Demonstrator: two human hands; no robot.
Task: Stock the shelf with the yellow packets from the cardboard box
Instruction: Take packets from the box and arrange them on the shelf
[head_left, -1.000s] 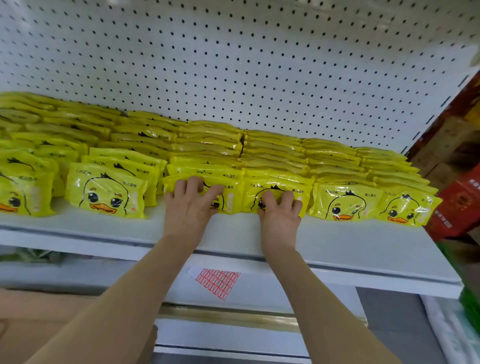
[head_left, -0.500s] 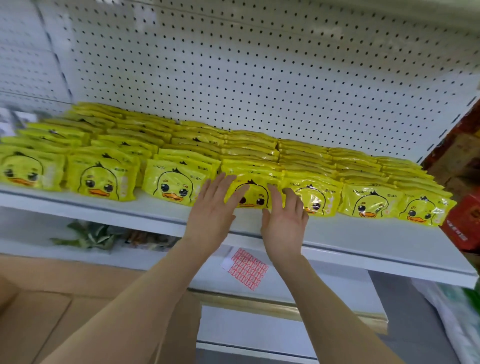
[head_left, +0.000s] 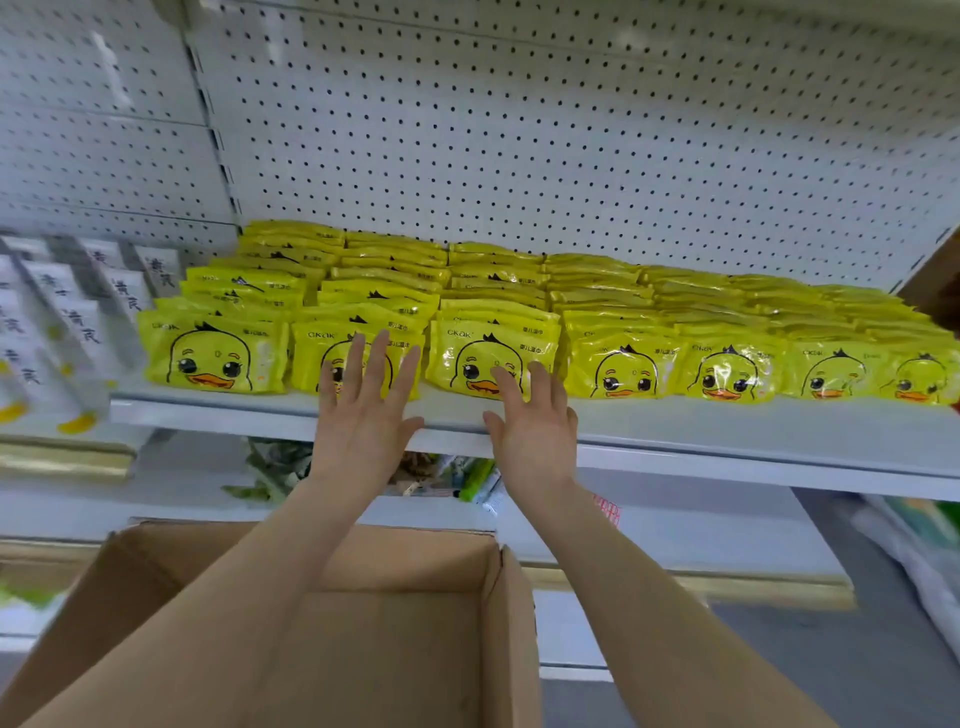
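Glossy plastic film on the packets (head_left: 215, 358), catching white glare and crinkling at the sealed edges. Under them the shelf (head_left: 727, 423) looks like painted metal, smooth, pale and faintly satin along its front lip. Behind, the pegboard (head_left: 519, 130) is matt white sheet, evenly punched with small holes. Down below, the box (head_left: 405, 623) is plain brown cardboard, dull and slightly fibrous, with a raw cut edge on its flap. Off to the left, white cartons (head_left: 78, 322) look like smooth printed card.

A shop: pegboard-backed shelf (head_left: 675, 423) holds rows of identical packets (head_left: 613, 332), with boxed goods (head_left: 78, 312) at left.
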